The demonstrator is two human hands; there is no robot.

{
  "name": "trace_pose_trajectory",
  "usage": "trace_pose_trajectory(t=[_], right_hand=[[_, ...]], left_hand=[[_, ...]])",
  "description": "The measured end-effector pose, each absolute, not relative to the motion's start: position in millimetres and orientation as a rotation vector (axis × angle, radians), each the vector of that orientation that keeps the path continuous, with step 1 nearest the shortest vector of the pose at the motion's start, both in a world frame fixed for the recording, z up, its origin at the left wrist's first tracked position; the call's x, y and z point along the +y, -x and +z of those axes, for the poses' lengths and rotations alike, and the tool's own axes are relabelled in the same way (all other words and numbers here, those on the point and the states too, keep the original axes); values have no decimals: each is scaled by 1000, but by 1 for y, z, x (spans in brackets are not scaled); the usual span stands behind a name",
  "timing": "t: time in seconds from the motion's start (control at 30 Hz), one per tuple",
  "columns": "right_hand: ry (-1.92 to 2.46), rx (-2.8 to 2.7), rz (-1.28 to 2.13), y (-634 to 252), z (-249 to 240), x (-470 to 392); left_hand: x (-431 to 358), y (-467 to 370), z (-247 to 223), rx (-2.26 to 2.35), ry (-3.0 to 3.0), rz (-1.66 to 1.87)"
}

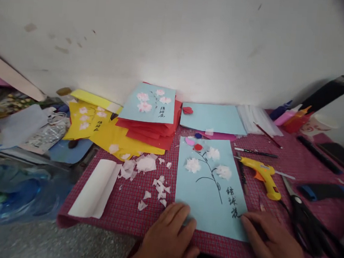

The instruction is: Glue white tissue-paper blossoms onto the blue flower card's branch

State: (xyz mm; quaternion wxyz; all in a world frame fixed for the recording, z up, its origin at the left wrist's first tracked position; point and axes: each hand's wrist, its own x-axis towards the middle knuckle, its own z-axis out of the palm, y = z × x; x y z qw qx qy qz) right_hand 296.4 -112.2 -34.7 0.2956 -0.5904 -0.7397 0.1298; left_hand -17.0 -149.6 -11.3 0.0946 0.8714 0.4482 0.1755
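A light blue card (200, 214) lies flat near the table's front edge. It bears a drawn dark stem, three white tissue-paper blossoms (193, 165) and handwritten characters (232, 202). My left hand (170, 237) rests at the card's lower left edge, fingers bent and a little apart, with nothing seen in them. At the lower right edge, thumb and finger of my right hand (273, 242) come together on the card. Torn white tissue scraps (160, 189) lie left of the card, beside a folded white paper (96, 188). Small pink, blue and red paint spots (198, 147) sit at its top edge.
A finished-looking blue card (128, 111) tops red sheets; yellow cards (80, 121) lie left. On the right are a yellow glue gun (261, 173), black scissors (305, 221), brushes (257, 152) and paint bottles (295, 117). Water bottles (18, 200) are at lower left.
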Motion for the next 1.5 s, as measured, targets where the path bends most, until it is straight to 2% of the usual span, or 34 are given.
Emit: trace_pose_trajectory(t=[0.23, 0.6, 0.9, 1.03, 1.2, 1.27, 1.37, 1.5], right_hand=[[1512, -1964, 367, -297, -40, -113], [1519, -2083, 342, -291, -34, -114], [1478, -2142, 251, -288, -35, -113], [1436, -2145, 257, -292, -40, -112], [1498, -2112, 303, -296, -45, -110], [1542, -2087, 305, -296, -46, -110], [1574, -2086, 302, -296, -47, -110], [1563, -2120, 246, -297, -49, -110]], left_hand=[[-149, 18, -4, 1340, -2590, 419], [-159, 10, -11, 1529, -2598, 539], [-160, 11, -14, 1485, -2663, 532], [-167, 7, -8, 1422, -2678, 724], [-200, 32, 10, 1123, -2794, 1047], [-205, 56, 14, 1288, -2783, 1071], [-198, 91, 10, 1964, -2425, 1027], [-179, 112, 0, 2179, -2208, 782]])
